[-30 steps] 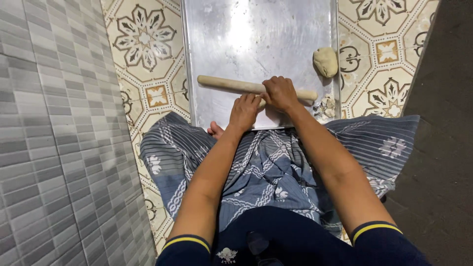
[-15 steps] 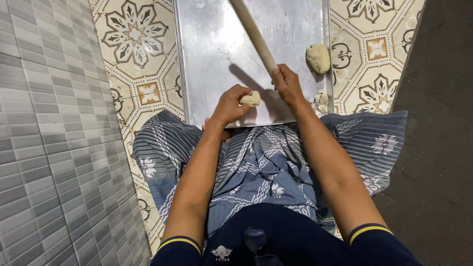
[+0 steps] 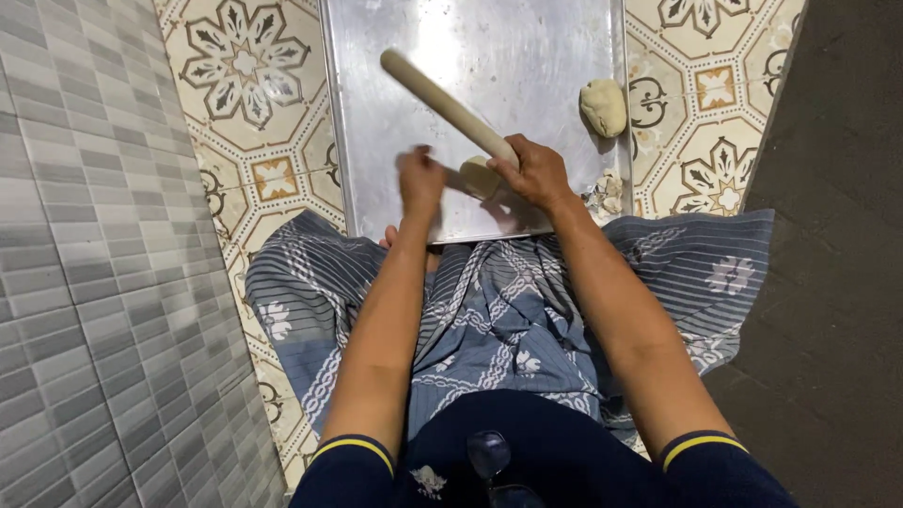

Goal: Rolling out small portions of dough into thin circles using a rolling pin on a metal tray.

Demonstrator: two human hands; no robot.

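Two dough pieces on the metal tray point(image 3: 376, 141): a small dough ball point(image 3: 479, 176) near its front edge, between my hands, and a larger dough lump point(image 3: 603, 106) by the right rim. My right hand point(image 3: 536, 174) has its fingers wrapped around the wooden rolling pin point(image 3: 442, 102), angled up-left above the tray. My left hand point(image 3: 420, 181) is blurred just left of the ball; its grip is unreadable.

Left hand point(image 3: 420, 181) blurred; tray point(image 3: 527, 38) top cropped
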